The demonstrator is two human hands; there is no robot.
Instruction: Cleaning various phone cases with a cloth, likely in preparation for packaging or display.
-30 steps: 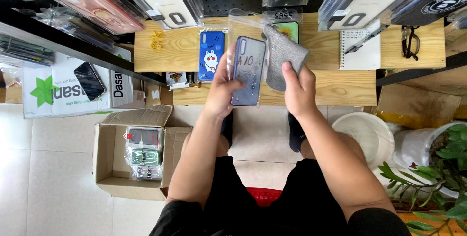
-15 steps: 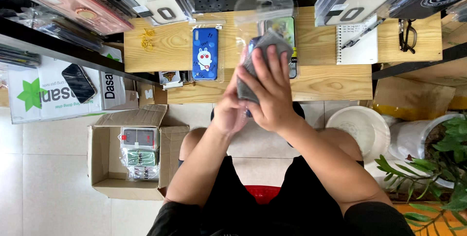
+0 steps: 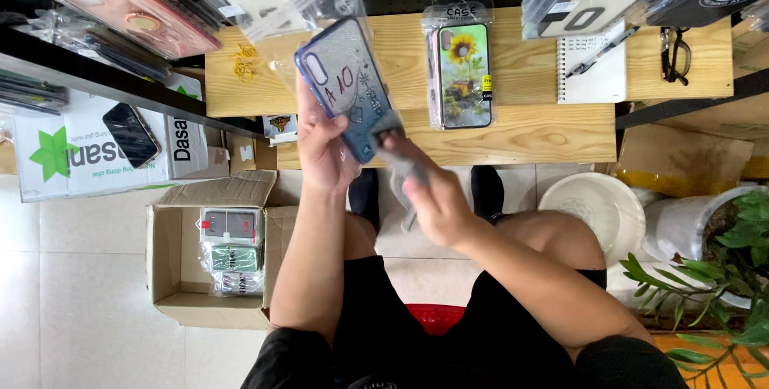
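My left hand holds up a clear glittery phone case with a blue rim, tilted above the wooden table. My right hand grips a grey cloth and presses it against the lower right corner of that case. A second phone case with a sunflower picture lies in a clear bag on the table, just right of the held case. An empty clear bag lies behind the held case.
An open cardboard box with packed cases stands on the tiled floor at my left. A notebook with a pen and glasses lie at the table's right. A white bucket and a plant are at right. Bagged cases hang overhead.
The left hand has lifted the case up and to the left. The right hand with the cloth slid off the case's face down to its lower corner. The sunflower case is uncovered again.
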